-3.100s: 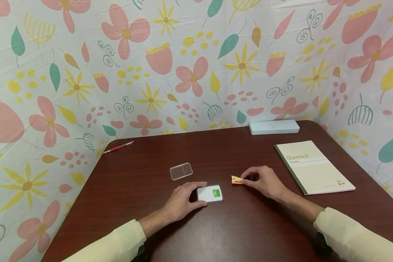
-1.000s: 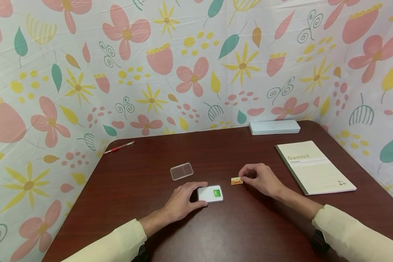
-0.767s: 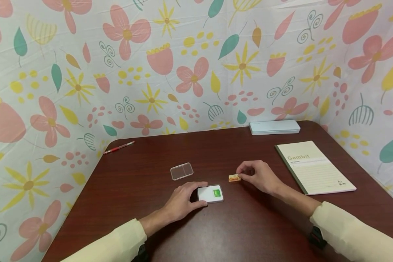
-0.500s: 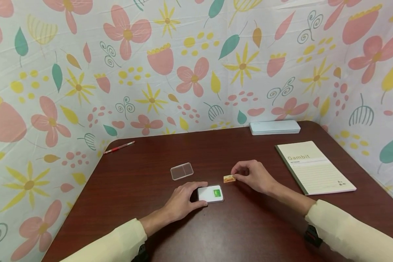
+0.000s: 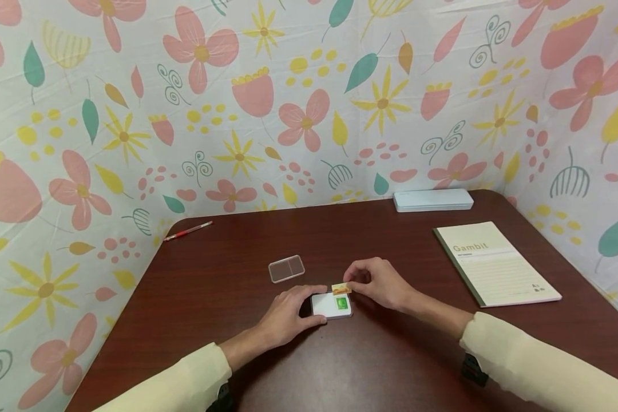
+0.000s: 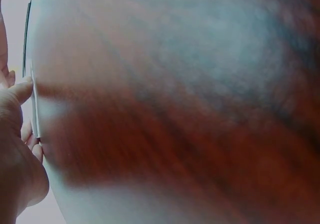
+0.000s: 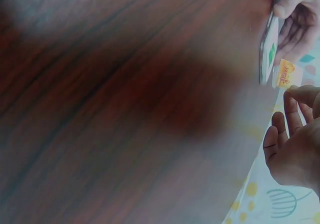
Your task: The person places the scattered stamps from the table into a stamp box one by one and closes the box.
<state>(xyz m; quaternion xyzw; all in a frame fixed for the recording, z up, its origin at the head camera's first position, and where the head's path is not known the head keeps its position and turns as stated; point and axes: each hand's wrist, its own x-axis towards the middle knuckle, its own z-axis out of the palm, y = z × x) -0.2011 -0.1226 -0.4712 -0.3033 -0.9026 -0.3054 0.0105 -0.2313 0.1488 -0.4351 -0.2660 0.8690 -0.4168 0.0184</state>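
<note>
My left hand (image 5: 288,315) grips a small flat white case (image 5: 321,306) with clear edges, thumb on the near side and fingers on the far side. A green stamp-like square (image 5: 342,303) lies on the case's right part. Between thumb and forefinger, my right hand (image 5: 380,284) pinches a small orange-and-yellow printed paper piece (image 5: 341,289), held at the case's far right edge, just beyond the green square. In the right wrist view the paper (image 7: 286,74) looks tilted up beside the case (image 7: 270,46); whether they touch I cannot tell. The left wrist view shows the case edge-on.
A clear rectangular lid (image 5: 286,269) lies behind the left hand on the dark wooden table (image 5: 309,366). A notebook (image 5: 496,263) lies to the right, a pale blue box (image 5: 432,200) at the back right. A red pen (image 5: 187,230) is far left. Floral cloth (image 5: 309,114) encloses the table.
My right hand has carried the orange paper piece leftward, from open table to the far right edge of the case. The left hand and the case have stayed put.
</note>
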